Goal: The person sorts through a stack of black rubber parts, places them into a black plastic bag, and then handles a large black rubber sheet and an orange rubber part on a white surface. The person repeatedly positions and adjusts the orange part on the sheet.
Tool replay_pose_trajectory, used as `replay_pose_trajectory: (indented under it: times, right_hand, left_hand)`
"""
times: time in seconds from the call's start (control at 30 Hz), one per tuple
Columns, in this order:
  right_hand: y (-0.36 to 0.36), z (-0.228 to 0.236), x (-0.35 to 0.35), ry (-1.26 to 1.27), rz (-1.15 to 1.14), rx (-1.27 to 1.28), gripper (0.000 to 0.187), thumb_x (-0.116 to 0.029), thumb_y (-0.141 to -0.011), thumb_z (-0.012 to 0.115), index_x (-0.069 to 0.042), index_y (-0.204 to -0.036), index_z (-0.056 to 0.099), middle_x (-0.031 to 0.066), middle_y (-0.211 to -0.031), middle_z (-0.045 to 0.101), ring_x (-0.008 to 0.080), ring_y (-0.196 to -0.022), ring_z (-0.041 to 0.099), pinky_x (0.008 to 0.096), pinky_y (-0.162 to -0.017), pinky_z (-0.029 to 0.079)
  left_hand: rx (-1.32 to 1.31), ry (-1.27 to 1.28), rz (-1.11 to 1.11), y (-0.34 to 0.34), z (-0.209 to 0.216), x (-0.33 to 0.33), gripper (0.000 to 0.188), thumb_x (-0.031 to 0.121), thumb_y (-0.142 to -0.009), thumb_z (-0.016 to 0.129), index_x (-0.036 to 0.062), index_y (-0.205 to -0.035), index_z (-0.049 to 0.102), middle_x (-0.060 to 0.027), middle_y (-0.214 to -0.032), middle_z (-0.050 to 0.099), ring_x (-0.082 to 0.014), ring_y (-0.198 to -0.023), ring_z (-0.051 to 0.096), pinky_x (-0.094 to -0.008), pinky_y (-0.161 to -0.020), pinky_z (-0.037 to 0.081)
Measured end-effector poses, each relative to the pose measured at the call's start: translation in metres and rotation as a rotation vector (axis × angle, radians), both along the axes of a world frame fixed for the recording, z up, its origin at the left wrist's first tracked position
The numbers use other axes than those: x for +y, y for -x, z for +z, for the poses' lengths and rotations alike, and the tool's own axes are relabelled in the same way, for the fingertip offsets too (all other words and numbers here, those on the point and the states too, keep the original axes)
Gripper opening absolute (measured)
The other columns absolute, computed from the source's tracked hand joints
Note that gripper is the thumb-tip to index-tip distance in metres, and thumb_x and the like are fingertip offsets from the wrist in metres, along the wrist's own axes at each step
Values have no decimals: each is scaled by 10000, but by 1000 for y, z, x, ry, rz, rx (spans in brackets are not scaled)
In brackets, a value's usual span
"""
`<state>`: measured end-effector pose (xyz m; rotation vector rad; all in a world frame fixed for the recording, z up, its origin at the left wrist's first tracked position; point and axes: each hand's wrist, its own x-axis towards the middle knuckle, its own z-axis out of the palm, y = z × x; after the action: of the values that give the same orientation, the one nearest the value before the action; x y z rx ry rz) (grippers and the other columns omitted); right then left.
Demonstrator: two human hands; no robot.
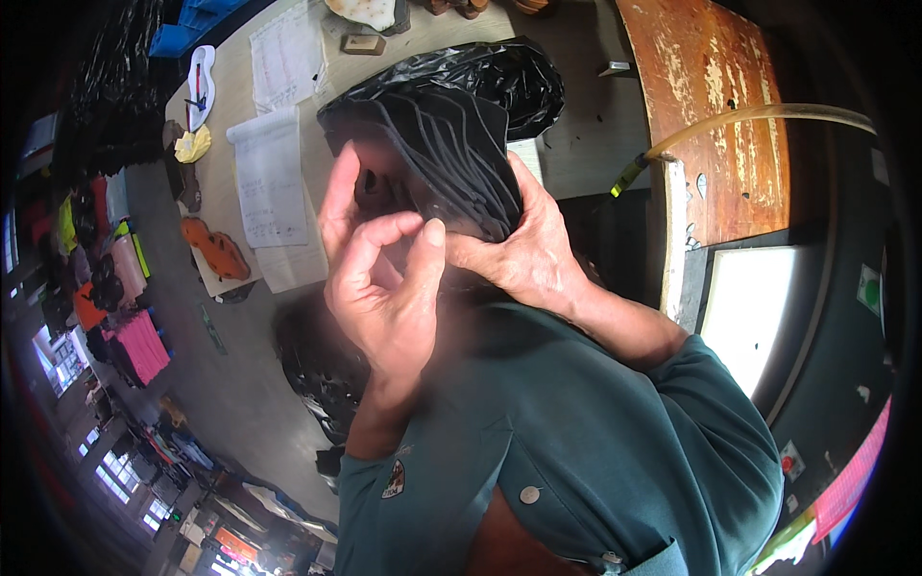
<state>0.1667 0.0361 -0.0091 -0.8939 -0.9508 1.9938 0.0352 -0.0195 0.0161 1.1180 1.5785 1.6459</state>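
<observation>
Directions are read from the middle of the view. The stack of black pieces (451,144), with grey edges, is at 12 o'clock; the right hand (533,254) is closed on its near right edge, thumb across the front and fingers behind. The left hand (389,298), just to the 10 o'clock side of centre, is half open, fingers bent, thumb and forefinger tips close together in front of the stack; whether they grip anything cannot be told.

Containers: a black plastic bag (533,77) lies crumpled behind the stack, between 12 and 1 o'clock; its contents cannot be seen; a white oblong tray (206,65) at 10 o'clock, on the pale table (230,101), holds pens (198,84); glossy black plastic (331,384) sits at 8 o'clock, contents not discernible.

Obscured items: a pinkish haze blurs the left fingertips and the stack's near face; the right fingertips are hidden behind the stack; writing on the paper sheets (269,182) at 10 o'clock is too small to read; coloured fabrics (142,346) at 9 o'clock are indistinct.
</observation>
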Motion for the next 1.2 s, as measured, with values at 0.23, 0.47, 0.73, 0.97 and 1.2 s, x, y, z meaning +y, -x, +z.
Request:
replay_pose_trajectory:
  times: [0.23,0.47,0.73,0.97,1.2]
  right_hand:
    - [3,-1,-2,-125,-42,-99,666,-39,-829,865,-7,-1397,518,94,-1268,687,156,-1165,651,330,-1035,530]
    - [3,-16,-4,-133,-51,-136,693,-59,-828,859,-14,-1425,511,98,-1246,695,157,-1137,664,327,-996,547]
    - [0,-19,-3,-226,-59,-229,676,-93,-829,859,-33,-1415,526,103,-1190,722,151,-1067,693,329,-938,572]
    - [1,-25,-3,-240,-52,-251,702,-86,-807,886,-39,-1404,519,103,-1218,712,161,-1098,694,331,-965,561]
    - [-3,-26,-1,-132,36,-323,676,-76,-799,914,-40,-1357,536,52,-1251,691,117,-1149,650,305,-1030,526]
  left_hand:
    - [-105,78,60,-9,4,9,53,-44,-869,731,-57,-871,680,-186,-1589,428,-275,-1447,427,-397,-1152,382]
    - [22,175,37,-3,-1,12,35,-63,-851,674,-43,-823,669,-166,-1571,447,-277,-1432,445,-392,-1125,400]
    - [55,179,41,-4,-5,14,55,-76,-783,687,-39,-805,654,-165,-1544,463,-293,-1411,458,-394,-1106,407]
    - [151,122,-28,2,-12,17,95,-93,-762,651,-31,-829,626,-156,-1505,484,-277,-1313,531,-351,-1046,458]
    - [278,124,-67,2,-13,11,259,-168,-809,580,-27,-1013,654,-182,-1522,477,-315,-1318,568,-359,-1014,508]
